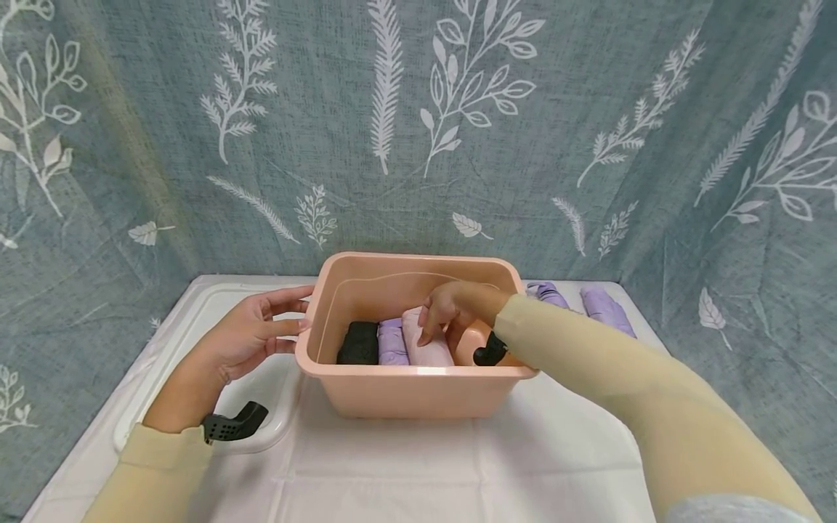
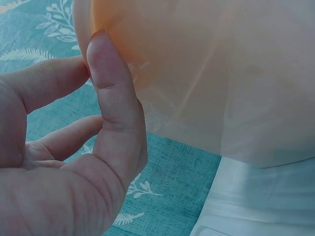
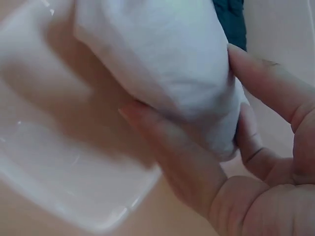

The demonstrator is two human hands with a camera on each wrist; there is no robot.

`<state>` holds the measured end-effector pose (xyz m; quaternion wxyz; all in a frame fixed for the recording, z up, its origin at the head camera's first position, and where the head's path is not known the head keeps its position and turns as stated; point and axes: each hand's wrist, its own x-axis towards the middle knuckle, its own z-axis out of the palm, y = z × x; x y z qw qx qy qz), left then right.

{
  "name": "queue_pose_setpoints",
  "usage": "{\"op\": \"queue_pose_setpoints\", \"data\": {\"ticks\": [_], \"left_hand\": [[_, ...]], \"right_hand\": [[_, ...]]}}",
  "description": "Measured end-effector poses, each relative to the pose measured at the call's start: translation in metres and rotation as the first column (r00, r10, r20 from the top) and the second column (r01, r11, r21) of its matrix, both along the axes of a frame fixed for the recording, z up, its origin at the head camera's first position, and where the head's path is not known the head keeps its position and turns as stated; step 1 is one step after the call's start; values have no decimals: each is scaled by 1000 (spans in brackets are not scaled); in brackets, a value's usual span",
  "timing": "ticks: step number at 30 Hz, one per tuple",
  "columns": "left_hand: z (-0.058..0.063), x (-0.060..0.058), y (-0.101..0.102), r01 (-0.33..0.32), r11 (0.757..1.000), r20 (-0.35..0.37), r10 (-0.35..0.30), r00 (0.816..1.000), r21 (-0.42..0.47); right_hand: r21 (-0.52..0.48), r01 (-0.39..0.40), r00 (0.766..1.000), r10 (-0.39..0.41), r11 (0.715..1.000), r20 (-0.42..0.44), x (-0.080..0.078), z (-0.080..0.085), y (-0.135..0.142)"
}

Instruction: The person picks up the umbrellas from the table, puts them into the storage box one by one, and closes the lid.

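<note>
Leafy curtain (image 1: 353, 211) behind white table (image 1: 392, 465) | pale pink roll (image 1: 431, 354) inside peach tub (image 1: 405, 396), long axis front to back | nearer right hand (image 1: 450, 306), just above, pinches it | left hand (image 1: 251, 327), farther left, pinches tub's rim

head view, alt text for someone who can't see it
A person's right hand pinches a pale pink roll inside a peach bin, with a purple roll and a dark roll to its left. The left hand touches the bin's left rim.
</note>
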<state>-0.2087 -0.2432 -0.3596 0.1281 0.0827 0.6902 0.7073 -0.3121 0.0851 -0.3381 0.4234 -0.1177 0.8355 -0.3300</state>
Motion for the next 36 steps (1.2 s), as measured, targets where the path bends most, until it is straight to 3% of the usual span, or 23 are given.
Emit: {"op": "queue_pose_setpoints", "data": {"ticks": [6, 10, 12, 14, 20, 25, 29, 36], "left_hand": [[-1, 0, 0, 4, 1000, 0, -4, 1000, 2], [-1, 0, 1, 8, 1000, -3, -8, 1000, -1], [0, -1, 1, 8, 1000, -4, -8, 1000, -5], [0, -2, 2, 8, 1000, -5, -8, 1000, -10], [2, -3, 2, 6, 1000, -9, -6, 1000, -20], [2, -4, 2, 11, 1000, -3, -11, 1000, -20], [2, -3, 2, 13, 1000, 0, -13, 1000, -17], [1, -1, -1, 10, 1000, -5, -10, 1000, -26]], "right_hand": [[204, 16, 998, -27, 979, 49, -1, 1, -3], [316, 113, 989, -135, 942, 51, 4, 6, 1], [317, 136, 988, -153, 938, 30, 8, 8, 4], [283, 205, 975, -220, 937, 22, 12, 10, 8], [235, 284, 956, -292, 930, 0, 17, 10, 11], [305, 123, 990, -136, 944, 23, 5, 6, 5], [324, 3, 998, -24, 946, 60, -7, 2, -1], [249, -44, 996, 23, 967, 89, -17, 4, -7]]}}
